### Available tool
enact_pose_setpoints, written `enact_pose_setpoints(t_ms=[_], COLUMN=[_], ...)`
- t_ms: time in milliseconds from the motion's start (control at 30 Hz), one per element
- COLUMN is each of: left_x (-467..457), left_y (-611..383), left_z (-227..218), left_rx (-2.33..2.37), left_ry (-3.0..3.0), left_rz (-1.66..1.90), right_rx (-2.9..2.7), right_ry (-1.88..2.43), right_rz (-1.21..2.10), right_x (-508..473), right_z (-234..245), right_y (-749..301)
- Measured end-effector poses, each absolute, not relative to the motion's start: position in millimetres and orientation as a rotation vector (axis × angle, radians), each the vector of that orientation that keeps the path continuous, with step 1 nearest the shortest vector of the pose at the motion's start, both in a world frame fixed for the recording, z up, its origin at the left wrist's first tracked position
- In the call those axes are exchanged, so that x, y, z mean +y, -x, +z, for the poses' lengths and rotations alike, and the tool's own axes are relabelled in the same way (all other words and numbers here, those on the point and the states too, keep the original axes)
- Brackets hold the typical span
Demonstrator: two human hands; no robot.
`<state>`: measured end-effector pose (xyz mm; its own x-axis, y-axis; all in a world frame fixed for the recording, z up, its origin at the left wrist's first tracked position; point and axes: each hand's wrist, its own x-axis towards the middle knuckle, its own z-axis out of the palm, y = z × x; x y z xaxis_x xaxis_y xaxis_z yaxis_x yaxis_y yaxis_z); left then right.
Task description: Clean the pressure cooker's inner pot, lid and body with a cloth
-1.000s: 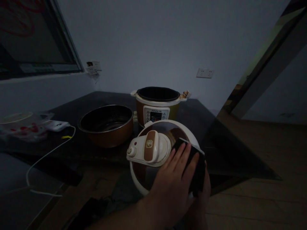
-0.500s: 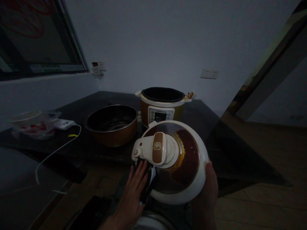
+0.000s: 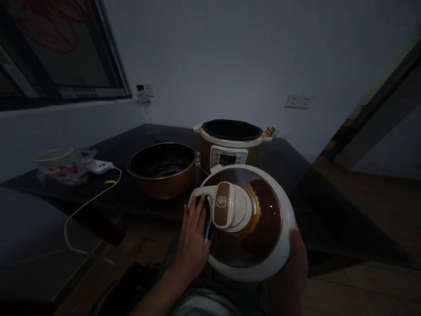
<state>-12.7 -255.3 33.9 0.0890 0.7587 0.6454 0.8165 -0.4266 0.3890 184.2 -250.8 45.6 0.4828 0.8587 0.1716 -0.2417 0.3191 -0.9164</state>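
A round pressure cooker lid (image 3: 263, 210), white-rimmed with a brown handle, is tilted toward me in front of the table. My right hand (image 3: 294, 254) grips its rim at the lower right, thumb on top and the other fingers hidden beneath. A dark cloth (image 3: 208, 221) with a pale edge lies under my left hand (image 3: 194, 235), which presses it on the white arm beside the lid's handle. Behind the lid stands the cooker body (image 3: 205, 151) with its control panel. The inner pot (image 3: 167, 186), dark inside and orange-brown outside, sits left of it.
At the table's left are a bowl in a plastic bag (image 3: 61, 166) and a white power strip (image 3: 98, 166) whose cord (image 3: 67, 224) hangs over the front edge. Wall sockets (image 3: 298, 102) are behind the dark table (image 3: 115, 145). Something round and pale (image 3: 200, 305) is below the lid.
My left hand and the cloth have moved up along the lid's white arm and now cover the valve end. The whole view has shifted slightly; my right hand keeps its grip.
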Motion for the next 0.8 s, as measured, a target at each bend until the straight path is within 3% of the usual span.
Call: enact_pose_setpoints(t_ms=[167, 333, 800], left_x=[-237, -231, -233], left_y=[26, 49, 55], left_z=[51, 72, 16], left_rx=[-1.800, -2.316, -2.397], left_ry=[2.264, 1.586, 1.807], left_rz=[-1.575, -2.245, -2.310], right_rx=[-0.672, -0.620, -0.463], right_ry=[0.983, 1.059, 1.129], right_rz=[0.874, 0.868, 0.840], right_x=[-251, -251, -248], right_z=[53, 56, 33], right_y=[-181, -183, -190])
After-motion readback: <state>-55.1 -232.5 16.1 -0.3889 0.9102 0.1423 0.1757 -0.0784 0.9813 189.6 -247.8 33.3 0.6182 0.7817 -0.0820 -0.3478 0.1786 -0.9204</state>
